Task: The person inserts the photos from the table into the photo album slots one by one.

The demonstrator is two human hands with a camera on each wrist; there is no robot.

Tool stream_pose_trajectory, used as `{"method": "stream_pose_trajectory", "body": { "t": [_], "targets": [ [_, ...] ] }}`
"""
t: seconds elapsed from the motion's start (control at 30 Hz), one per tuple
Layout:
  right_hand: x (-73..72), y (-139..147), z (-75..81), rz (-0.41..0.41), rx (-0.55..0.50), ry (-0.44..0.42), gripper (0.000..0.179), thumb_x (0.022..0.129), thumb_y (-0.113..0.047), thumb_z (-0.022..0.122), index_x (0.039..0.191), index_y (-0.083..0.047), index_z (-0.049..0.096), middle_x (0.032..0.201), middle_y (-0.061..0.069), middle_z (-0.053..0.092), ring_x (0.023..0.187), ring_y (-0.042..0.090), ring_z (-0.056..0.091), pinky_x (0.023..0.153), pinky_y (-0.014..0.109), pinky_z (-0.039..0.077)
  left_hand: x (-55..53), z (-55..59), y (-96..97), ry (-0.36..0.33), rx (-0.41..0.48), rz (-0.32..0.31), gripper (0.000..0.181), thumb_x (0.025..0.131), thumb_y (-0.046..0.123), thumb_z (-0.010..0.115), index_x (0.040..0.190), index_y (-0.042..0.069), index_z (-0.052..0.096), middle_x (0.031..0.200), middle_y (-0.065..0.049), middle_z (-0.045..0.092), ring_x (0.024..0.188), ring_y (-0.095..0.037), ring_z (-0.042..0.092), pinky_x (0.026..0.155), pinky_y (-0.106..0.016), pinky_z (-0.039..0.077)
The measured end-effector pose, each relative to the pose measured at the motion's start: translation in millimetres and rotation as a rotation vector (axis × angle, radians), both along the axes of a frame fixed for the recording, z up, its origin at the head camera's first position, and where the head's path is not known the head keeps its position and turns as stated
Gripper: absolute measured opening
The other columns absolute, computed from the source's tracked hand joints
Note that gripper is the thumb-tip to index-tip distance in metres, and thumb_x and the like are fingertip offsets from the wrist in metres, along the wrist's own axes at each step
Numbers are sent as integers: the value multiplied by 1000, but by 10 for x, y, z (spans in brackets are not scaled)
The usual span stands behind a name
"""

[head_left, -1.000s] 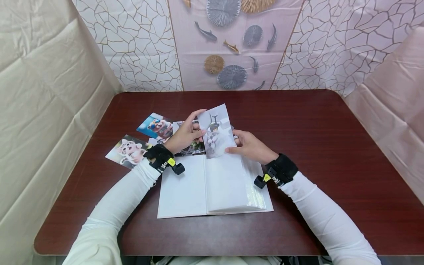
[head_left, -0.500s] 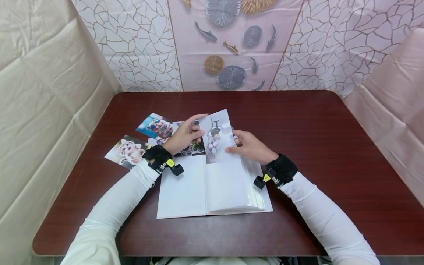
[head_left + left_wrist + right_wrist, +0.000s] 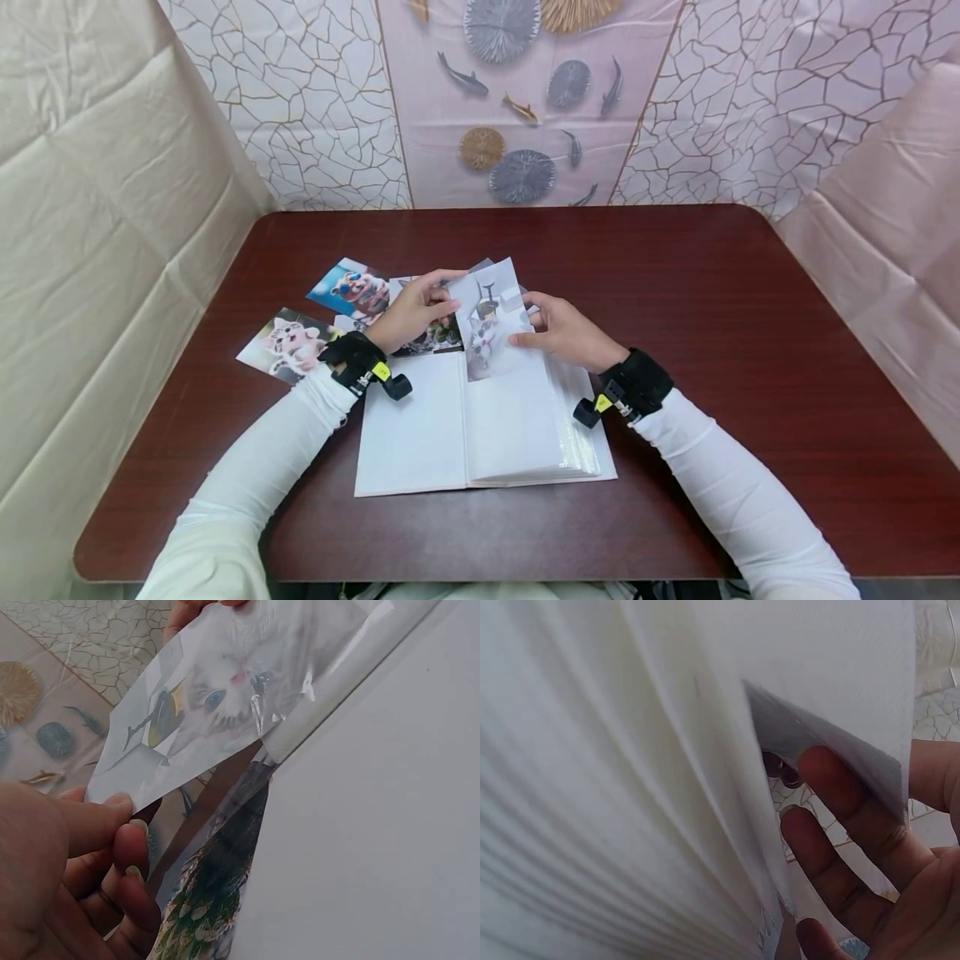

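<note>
My left hand (image 3: pixel 411 317) pinches the outer corner of a photo (image 3: pixel 487 304) that shows a white cat. In the left wrist view, the photo's lower part lies inside a clear plastic sleeve (image 3: pixel 300 667), cat face upside down. My right hand (image 3: pixel 562 333) pinches the sleeve page near its top right, thumb in front and fingers behind. In the right wrist view, the white page (image 3: pixel 825 667) lies between thumb and fingers, beside a fan of album leaves (image 3: pixel 615 787). The photo album (image 3: pixel 412 433) lies spread on the table, its white inner cover to the left.
Several loose photos lie behind and left of the album: one with a blue background (image 3: pixel 337 287), one of a pinkish-white animal figure (image 3: pixel 296 342), and a darker one (image 3: pixel 446 335) partly under my left hand. The brown table (image 3: pixel 712 292) meets a patterned backdrop cloth (image 3: pixel 517 108).
The photo has slid down toward me, deeper into the sleeve, and my left hand has come down with it. My right hand keeps its hold in nearly the same place.
</note>
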State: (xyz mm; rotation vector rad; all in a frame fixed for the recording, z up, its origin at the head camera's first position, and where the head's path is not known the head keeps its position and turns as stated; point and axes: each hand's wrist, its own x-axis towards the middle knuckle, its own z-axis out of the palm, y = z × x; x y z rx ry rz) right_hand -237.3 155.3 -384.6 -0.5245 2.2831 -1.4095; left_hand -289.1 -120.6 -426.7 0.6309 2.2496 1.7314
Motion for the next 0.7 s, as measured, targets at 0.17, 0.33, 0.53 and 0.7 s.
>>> {"method": "stream_pose_trajectory", "body": {
  "t": [0.17,0.33,0.53,0.7],
  "targets": [
    [-1,-6,-3,-4,-1,-4,57,95,-7,70,143,-1,40,110,22,74,83,13,72,75,23,53,-8,-10,-21,-5,7,-11,49,104,7,55,152,13,45,87,-15,62,76,-30,53,68,-30,44],
    [2,-8,-4,-3,-16,2,58,94,-5,70,144,-2,39,114,23,73,86,16,74,76,24,56,-12,-14,-17,-21,22,-41,50,103,4,56,151,9,45,90,-25,59,74,-24,49,69,-28,43],
    [-13,-11,-15,-10,-43,-3,63,93,-4,71,147,-5,37,115,24,73,87,20,76,75,27,59,-7,-8,-13,-3,-31,-49,46,102,8,58,147,13,52,95,-25,63,74,-20,48,68,-27,41],
    [-16,-16,-15,-17,-50,2,70,93,-3,71,151,-7,32,116,24,72,88,18,75,75,25,57,-2,-2,-17,19,-64,-57,42,103,11,59,145,14,55,95,-28,63,71,-20,46,66,-27,40]
  ]
}}
